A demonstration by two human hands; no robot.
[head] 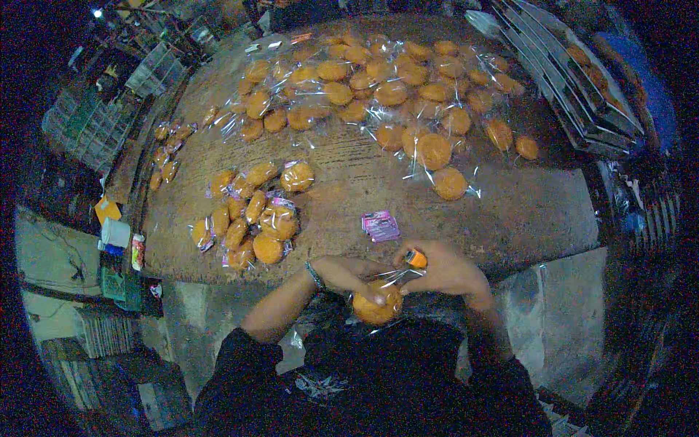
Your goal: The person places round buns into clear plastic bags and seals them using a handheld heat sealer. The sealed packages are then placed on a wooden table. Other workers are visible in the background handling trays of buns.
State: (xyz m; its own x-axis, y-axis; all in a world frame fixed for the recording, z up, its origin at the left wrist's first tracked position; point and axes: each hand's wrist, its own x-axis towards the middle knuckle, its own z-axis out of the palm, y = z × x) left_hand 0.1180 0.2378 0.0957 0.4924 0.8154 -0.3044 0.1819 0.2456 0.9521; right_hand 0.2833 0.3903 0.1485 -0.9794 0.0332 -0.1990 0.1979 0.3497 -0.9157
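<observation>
My left hand [347, 276], with a bracelet at its wrist, is curled over a round orange-brown bun [377, 307] in a clear plastic bag, close to my body at the table's near edge. The bag's gathered open end [401, 276] stretches across to my right hand [450, 273], whose fingers meet it. That same hand also grips a small orange tool [416, 258] with a dark end; its exact kind is unclear. Just beyond my hands lies a small stack of pink-and-purple printed labels [380, 226].
Left of the labels sits a pile of labelled, bagged buns [267, 248]. Many more bagged buns [336, 93] cover the far side of the wooden table [333, 218]. Stacked metal trays [579, 109] stand at the right, and a white cup [116, 233] at the left edge.
</observation>
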